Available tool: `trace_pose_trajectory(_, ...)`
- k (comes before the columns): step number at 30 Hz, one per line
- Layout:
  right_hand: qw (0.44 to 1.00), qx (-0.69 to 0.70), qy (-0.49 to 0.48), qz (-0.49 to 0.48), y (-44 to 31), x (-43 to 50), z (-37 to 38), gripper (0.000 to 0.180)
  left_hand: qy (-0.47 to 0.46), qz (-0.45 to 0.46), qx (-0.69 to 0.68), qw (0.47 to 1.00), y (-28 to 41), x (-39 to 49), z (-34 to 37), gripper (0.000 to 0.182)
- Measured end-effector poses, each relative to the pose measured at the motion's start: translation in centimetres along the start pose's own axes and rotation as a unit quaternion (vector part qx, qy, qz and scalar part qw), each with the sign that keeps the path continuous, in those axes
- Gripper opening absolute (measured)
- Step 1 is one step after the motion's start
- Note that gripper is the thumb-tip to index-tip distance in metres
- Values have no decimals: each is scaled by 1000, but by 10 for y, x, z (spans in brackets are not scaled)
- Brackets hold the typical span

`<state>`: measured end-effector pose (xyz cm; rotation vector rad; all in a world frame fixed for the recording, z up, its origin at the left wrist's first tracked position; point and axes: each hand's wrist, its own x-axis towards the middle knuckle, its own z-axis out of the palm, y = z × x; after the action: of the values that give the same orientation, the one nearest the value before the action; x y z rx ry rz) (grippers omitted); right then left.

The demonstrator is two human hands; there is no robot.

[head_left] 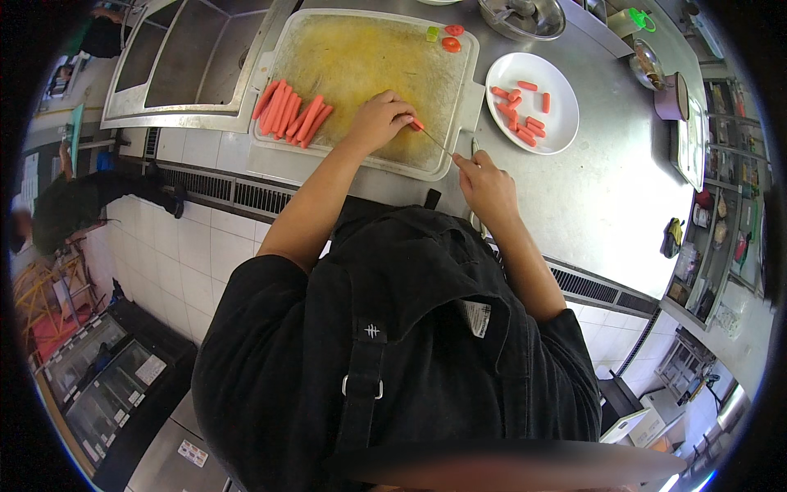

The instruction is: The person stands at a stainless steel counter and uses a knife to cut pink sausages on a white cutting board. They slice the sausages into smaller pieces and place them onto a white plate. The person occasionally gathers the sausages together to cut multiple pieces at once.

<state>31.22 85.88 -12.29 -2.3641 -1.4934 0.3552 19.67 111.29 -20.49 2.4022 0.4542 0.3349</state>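
Observation:
A whitish plastic cutting board (369, 74), stained yellow, lies before me on the steel table. My left hand (386, 120) holds a short red sausage (417, 124) near the board's right side, its fingers covering part of it. The thin blade of a knife (440, 144) meets the sausage's end; its handle is inside my right hand (489, 184), just off the board's near right corner. Several whole sausages (286, 114) lie side by side at the board's left end. On the right, a white plate (562, 123) bears several cut sausage pieces (515, 111).
Two tomato pieces (452, 44) and a green vegetable piece (432, 34) sit at the board's far right corner. A steel bowl (541, 21) stands beyond the plate. Left of the board is a steel sink (197, 61). Another person (67, 206) is at far left.

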Motion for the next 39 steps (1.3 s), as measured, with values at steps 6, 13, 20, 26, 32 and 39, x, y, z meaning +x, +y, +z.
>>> trace_pose_trajectory(6, 1000, -10, -8, 3, 9, 3, 12, 29, 0, -4, 0, 1000, 1, 0, -1, 13)
trace_pose_trajectory(13, 995, 89, 13, 37, 40, -48, 12, 28, 10, 72, 24, 997, 4, -5, -5, 21)
trace_pose_trajectory(20, 976, 178, 36, 118, 39, -81, 12, 29, -132, 27, 21, 991, 36, 30, -15, 27)
trace_pose_trajectory(26, 972, 192, 49, 124, 39, -81, 17, 30, 39, 67, -346, 935, 123, 58, -3, 32)
trace_pose_trajectory(32, 968, 208, 67, 122, 37, -79, 8, 29, 49, 29, 6, 998, 72, 36, -35, 40)
trace_pose_trajectory(39, 971, 203, 61, 111, 41, -77, 19, 29, 77, -296, 343, 888, -24, -61, -73, 54)
